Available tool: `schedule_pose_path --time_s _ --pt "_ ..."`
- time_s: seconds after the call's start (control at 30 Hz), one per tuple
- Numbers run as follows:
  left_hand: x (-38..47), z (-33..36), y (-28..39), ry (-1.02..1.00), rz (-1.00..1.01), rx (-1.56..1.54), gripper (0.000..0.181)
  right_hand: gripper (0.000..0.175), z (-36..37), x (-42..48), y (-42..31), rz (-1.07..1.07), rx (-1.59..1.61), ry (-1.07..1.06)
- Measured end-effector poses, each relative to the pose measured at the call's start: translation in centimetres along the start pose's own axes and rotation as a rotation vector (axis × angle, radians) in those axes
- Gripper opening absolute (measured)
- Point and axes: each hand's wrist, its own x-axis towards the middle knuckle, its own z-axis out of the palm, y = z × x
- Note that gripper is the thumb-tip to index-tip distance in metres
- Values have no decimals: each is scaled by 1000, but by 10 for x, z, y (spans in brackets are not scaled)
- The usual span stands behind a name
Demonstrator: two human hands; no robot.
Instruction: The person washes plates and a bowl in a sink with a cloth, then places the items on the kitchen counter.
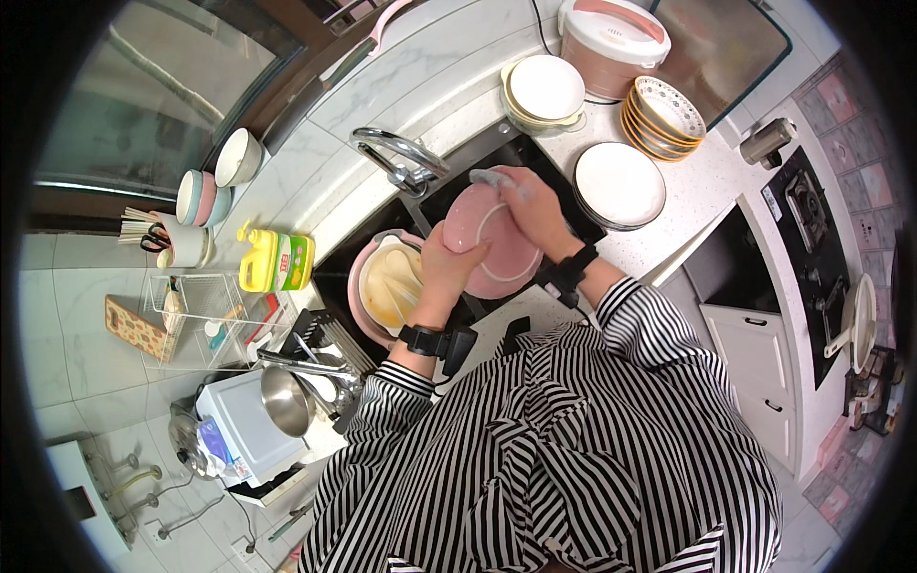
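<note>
A pink bowl (510, 247) is tilted over the double sink with its underside and pale foot ring facing me. My left hand (453, 265) grips its near left side, the thumb lying across the base. At the far rim, my right hand (534, 208) presses a grey scrubbing cloth or sponge (487, 177) against the bowl; suds show on the fingers. In the left basin sits a pink basin (356, 301) holding a yellowish dish (380, 283) with white utensils in it. The chrome faucet (408, 154) arches beyond my hands, with no water visible from it.
Stacked white plates (620, 183), orange-rimmed bowls (666, 118) and lidded-looking dishes (548, 86) stand right of the sink, near a pink rice cooker (609, 57). A yellow detergent jug (276, 261) stands left. A steel pot (286, 401) sits nearer me; a gas stove (809, 208) lies far right.
</note>
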Motion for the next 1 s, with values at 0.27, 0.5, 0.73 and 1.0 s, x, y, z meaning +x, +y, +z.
schedule_pose_path --time_s 0.27,0.5,0.73,1.0 --pt "-12 5 1 55 -43 531 38 34 28 -25 0 -668 -362 -32" --pt "-24 11 9 198 177 243 37 34 12 -2 44 292 393 83" --pt "-31 19 -8 336 131 83 37 44 32 -27 66 740 963 268" --pt "-22 16 1 187 -138 -731 24 42 10 -2 66 372 389 175"
